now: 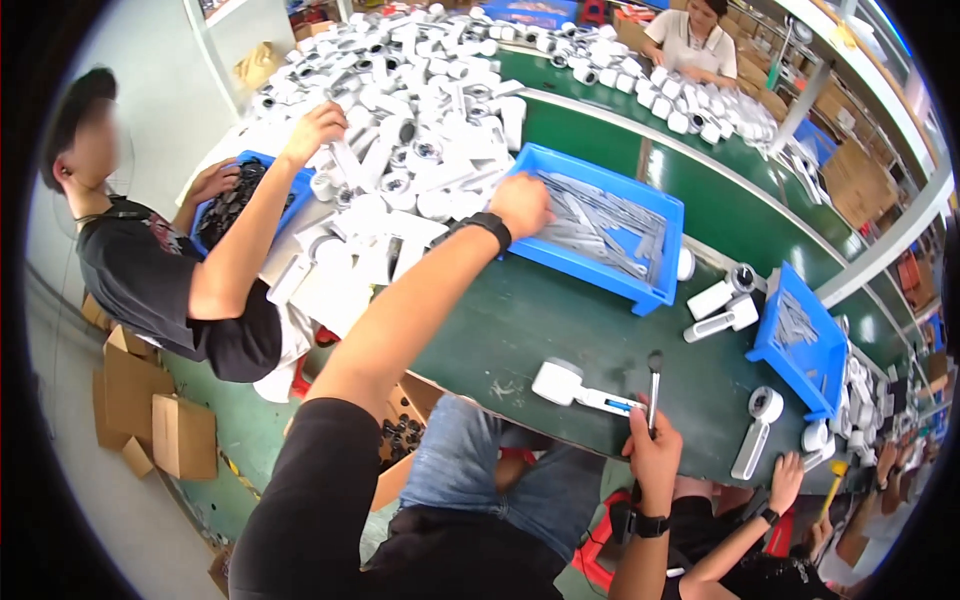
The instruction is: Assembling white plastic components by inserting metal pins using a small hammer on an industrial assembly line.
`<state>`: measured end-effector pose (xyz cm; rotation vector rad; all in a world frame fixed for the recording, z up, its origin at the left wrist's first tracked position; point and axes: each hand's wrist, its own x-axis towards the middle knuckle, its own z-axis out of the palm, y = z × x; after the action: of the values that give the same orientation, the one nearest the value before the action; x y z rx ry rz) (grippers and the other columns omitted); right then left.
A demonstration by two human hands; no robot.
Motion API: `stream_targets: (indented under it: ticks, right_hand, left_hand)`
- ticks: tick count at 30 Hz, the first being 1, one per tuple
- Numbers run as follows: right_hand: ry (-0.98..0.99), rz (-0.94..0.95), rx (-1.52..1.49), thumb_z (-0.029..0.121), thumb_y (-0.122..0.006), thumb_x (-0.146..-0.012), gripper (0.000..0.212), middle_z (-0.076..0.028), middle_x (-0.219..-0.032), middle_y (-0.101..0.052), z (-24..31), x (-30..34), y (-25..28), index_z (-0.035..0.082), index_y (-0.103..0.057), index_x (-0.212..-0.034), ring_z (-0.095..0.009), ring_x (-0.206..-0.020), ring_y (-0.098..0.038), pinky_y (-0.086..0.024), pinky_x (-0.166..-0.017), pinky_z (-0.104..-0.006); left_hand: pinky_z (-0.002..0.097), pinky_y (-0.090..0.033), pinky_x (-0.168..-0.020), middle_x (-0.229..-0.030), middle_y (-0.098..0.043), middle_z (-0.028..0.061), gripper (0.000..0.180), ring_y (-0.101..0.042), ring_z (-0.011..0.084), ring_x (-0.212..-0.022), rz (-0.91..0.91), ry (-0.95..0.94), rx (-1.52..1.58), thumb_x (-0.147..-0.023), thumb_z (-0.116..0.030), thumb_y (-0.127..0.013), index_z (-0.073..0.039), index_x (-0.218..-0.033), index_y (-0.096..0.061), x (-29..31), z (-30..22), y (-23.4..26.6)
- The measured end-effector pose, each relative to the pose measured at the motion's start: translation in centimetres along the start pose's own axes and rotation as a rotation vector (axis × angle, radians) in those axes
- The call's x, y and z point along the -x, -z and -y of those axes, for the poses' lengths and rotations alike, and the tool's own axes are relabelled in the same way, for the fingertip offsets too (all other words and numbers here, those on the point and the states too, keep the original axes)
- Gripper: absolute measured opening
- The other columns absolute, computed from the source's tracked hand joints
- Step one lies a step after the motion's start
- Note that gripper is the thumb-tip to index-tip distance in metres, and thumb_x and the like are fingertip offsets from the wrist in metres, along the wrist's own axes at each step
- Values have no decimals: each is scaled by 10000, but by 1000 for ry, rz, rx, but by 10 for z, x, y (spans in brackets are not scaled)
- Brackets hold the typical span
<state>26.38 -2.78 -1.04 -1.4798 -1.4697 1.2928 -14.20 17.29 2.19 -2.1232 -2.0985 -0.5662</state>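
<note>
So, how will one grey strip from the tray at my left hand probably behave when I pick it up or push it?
The strips look long and mostly straight, so one is probably fairly stiff. They seem narrow and thin, suggesting little weight. They lie heaped in the tray and look flattish, so a pushed one may slide rather than roll.

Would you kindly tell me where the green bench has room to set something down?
One wide free patch of green bench lies between the large blue tray and the white device beside the right hand. A smaller one separates that hand's slim tool from the white unit farther right. The left is crowded with heaped white parts.
</note>
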Motion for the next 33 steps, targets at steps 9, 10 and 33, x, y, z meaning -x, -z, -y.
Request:
stream_targets:
  ticks: [9, 10, 33]
  right_hand:
    - [16, 0, -145, 208, -628, -1091, 439, 38, -614, -534, -27, -1, 13, -1, -595, -1477, -43, -423, -444, -296, -389, -237]
    - [39, -31, -222, 195, -609, -1099, 436, 32, -618, -538, -34, 0, 18, -2, -579, -1487, -39, -413, -425, -287, -377, -235]
    - [65, 36, -433, 1, -717, -1001, 368, -6, -1027, -692, 21, 47, -22, -11, -669, -1366, -20, -723, -572, -444, -580, -212]
  left_hand:
    - [440, -588, -763, -910, -745, 162, 156, -725, 372, -856, -142, -34, 588, -1015, -169, -660, -57, -1088, -738, 53, -72, 74]
    - [434, -586, -746, -901, -736, 158, 130, -722, 367, -845, -128, -173, 656, -1012, -152, -660, -60, -1072, -729, 79, -93, 82]
    - [308, -592, -772, -925, -782, 96, 151, -728, 142, -806, 671, 169, 1561, -1056, -117, -653, 32, -1079, -668, 253, -210, 46]
